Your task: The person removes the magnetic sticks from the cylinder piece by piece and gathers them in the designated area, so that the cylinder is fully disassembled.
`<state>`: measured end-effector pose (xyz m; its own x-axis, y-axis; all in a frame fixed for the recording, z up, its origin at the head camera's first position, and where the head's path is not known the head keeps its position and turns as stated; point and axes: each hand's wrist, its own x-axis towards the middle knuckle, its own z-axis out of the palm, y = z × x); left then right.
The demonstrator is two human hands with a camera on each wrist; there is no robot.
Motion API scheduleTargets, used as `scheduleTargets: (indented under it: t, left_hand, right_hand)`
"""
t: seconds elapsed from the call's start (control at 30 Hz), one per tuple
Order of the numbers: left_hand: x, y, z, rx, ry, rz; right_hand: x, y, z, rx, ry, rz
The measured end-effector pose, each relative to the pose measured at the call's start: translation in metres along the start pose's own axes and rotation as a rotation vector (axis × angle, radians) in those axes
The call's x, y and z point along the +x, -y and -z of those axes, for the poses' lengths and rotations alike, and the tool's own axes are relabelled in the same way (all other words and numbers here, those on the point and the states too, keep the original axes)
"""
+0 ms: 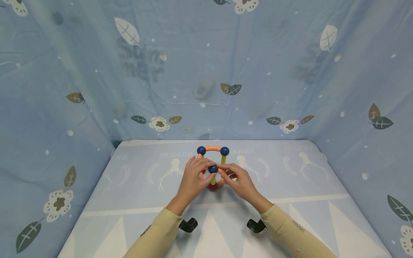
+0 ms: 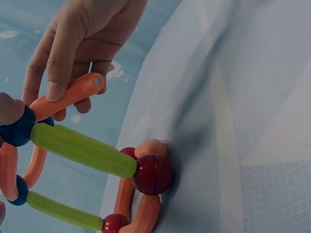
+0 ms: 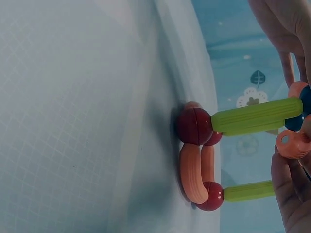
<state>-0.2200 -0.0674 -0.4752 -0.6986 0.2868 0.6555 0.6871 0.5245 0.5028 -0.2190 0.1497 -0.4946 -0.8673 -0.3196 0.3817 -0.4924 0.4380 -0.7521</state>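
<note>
A frame of magnetic balls and rods stands on the table, red balls [image 2: 153, 174] at the bottom, green rods [image 2: 82, 150] upright and blue balls [image 1: 224, 151] on top. My left hand [image 1: 195, 175] pinches the near blue ball [image 1: 213, 168] between thumb and fingers. From the right, my right hand [image 1: 240, 181] grips a curved orange rod [image 2: 73, 94], with one end at that ball and the other end free. Another orange rod [image 1: 213, 148] joins the two back blue balls. Lower orange rods [image 3: 190, 170] link the red balls. Fingers partly cover the frame's left side.
A pale patterned cloth [image 1: 135, 193] covers the table. Blue printed curtains [image 1: 180, 71] rise behind it and at both sides. Dark curved pieces stick out at the left wrist [image 1: 188, 225] and the right wrist [image 1: 256, 225].
</note>
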Motion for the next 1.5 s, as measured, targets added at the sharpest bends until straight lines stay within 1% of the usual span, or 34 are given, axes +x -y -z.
scheduleTargets:
  t: [0.1,0.2,0.33,0.43,0.73,1.1,1.37,1.5]
  left_hand:
    - [0.0003,-0.0002,-0.0002,0.003,-0.008,-0.006]
    - [0.0001,-0.0005,-0.0003,0.004,-0.009,0.001]
    - [-0.0003,-0.0006,-0.0005,0.001,-0.002,0.010]
    - [-0.0005,-0.0004,-0.0010,0.002,-0.004,0.004]
    - [-0.0008,-0.0003,-0.0030,0.012,0.002,0.009]
    - [-0.0015,0.0004,-0.0031,0.019,-0.014,-0.007]
    - [-0.0010,-0.0009,-0.0016,0.015,0.009,0.013]
    - [-0.0010,-0.0011,-0.0012,0.014,0.007,0.008]
  right_hand:
    - [0.0008,0.0005,0.0001,-0.002,-0.006,0.016]
    - [0.0016,0.0008,0.0004,0.001,-0.003,0.024]
    - [0.0023,0.0017,0.0013,0.013,-0.003,0.038]
    - [0.0026,0.0027,0.0022,0.017,-0.005,0.051]
    - [0.0046,0.0034,0.0047,0.021,0.010,0.037]
    - [0.0063,0.0035,0.0057,0.011,0.019,0.035]
    - [0.0069,0.0053,0.0065,-0.005,0.017,0.029]
    - [0.0071,0.0051,0.0062,-0.007,0.016,0.032]
